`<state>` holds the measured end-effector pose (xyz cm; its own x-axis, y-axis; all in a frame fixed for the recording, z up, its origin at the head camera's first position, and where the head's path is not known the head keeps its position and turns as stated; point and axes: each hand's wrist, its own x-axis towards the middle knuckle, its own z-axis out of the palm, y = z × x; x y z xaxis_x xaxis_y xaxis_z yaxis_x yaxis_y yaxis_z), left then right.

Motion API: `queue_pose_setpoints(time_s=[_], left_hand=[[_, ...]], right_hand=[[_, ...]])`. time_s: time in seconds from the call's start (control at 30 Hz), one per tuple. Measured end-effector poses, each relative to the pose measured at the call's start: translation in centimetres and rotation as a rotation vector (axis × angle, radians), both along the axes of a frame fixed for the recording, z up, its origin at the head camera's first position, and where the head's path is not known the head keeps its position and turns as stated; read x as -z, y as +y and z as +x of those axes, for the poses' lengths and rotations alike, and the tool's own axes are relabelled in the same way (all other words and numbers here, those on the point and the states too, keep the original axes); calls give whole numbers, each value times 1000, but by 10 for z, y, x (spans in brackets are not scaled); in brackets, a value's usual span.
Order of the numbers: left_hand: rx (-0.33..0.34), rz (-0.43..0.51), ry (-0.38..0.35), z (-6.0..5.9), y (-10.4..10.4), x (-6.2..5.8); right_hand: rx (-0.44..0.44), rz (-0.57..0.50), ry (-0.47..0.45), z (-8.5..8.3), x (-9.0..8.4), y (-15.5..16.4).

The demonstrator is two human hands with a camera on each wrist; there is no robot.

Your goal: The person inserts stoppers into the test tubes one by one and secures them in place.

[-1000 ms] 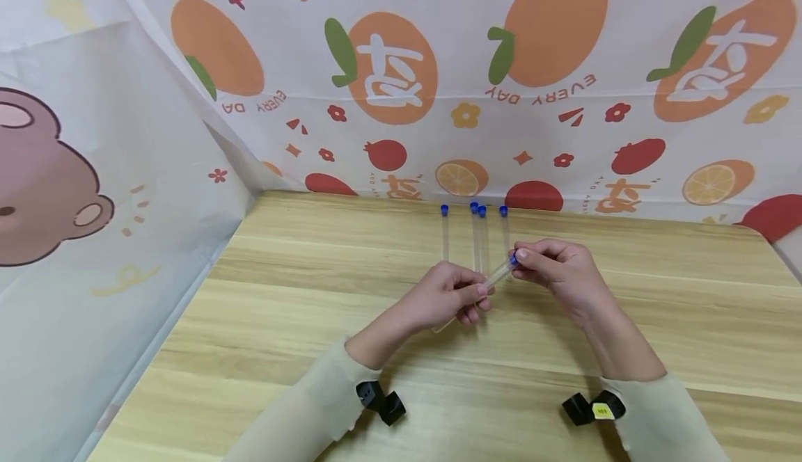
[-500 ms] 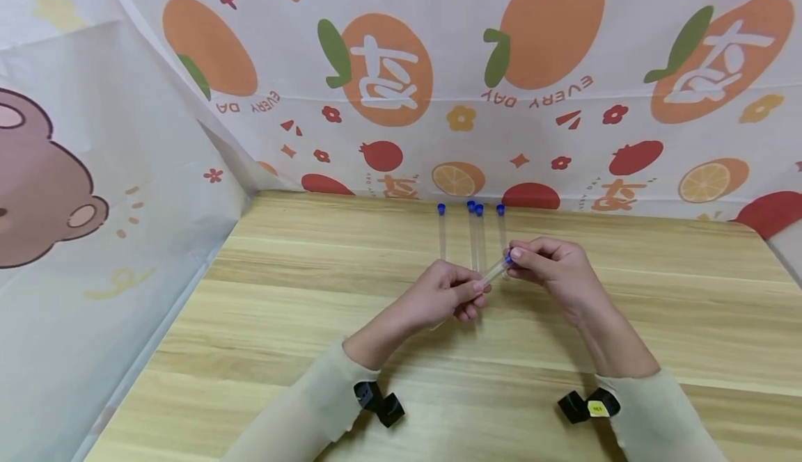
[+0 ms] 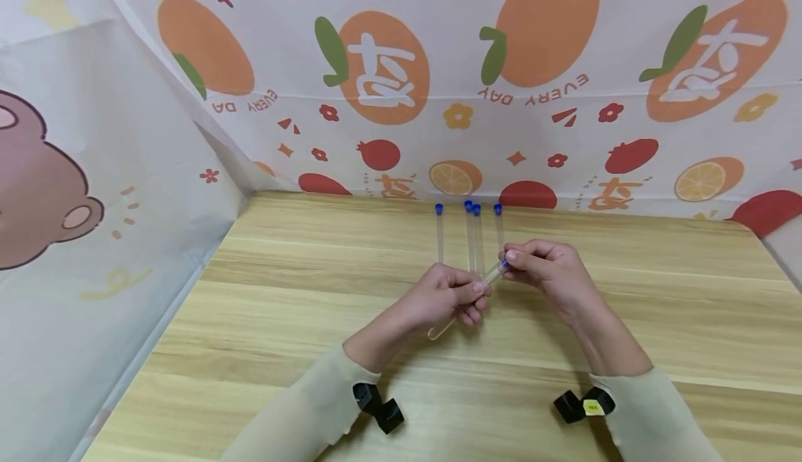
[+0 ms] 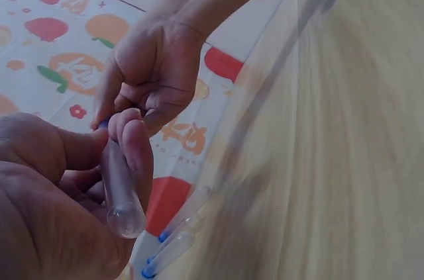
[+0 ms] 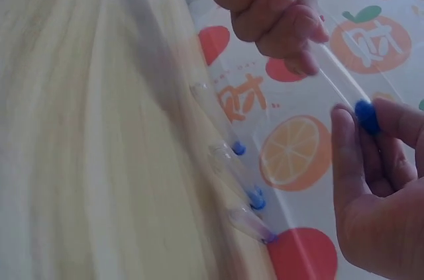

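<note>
The clear tube [image 3: 466, 300] is up off the wooden table [image 3: 626, 323], slanting between my two hands: its rounded closed end points back toward me and to the left, its capped end away and to the right. My left hand [image 3: 446, 300] is curled round the lower half of it, fingers wrapped over the barrel. My right hand [image 3: 548, 272] pinches the blue cap [image 3: 504, 263] at the far end between thumb and fingertips. Nearest to me, on each wrist, sits one black camera block, two in all, over my pale sleeves.

Counting: one tube in my hands, and four more capped tubes [image 3: 470, 236] lying on the table just beyond my hands, side by side, their blue caps pointing away toward the printed backdrop [image 3: 464, 65]. The two middle ones lie almost touching.

The head view shows all four lying tubes and both hands at once. The left wrist view shows what it cannot: the tube's rounded bottom sticking out below my curled left fingers [image 4: 136, 154], with my right hand behind it. The right wrist view shows the blue cap squeezed between my right fingertips [image 5: 348, 141], and only three lying tubes, blurred.
</note>
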<state>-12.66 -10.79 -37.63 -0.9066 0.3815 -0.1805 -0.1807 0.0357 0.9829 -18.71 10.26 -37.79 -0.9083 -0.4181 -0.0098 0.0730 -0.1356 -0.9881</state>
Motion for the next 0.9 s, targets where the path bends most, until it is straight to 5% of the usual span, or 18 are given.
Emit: queue_pose_setpoints(time_s=[0.27,0.5,0.9], left_hand=[[-84,125,-78,1,7,3],[-80,175,-117,3,8,4],[123,19,-32,-1,0,3]], right_hand=[[103,-62,-44,6,1,-9],[124,-72,-37,8,5,-14],[56,-40,9,-1,0,4]])
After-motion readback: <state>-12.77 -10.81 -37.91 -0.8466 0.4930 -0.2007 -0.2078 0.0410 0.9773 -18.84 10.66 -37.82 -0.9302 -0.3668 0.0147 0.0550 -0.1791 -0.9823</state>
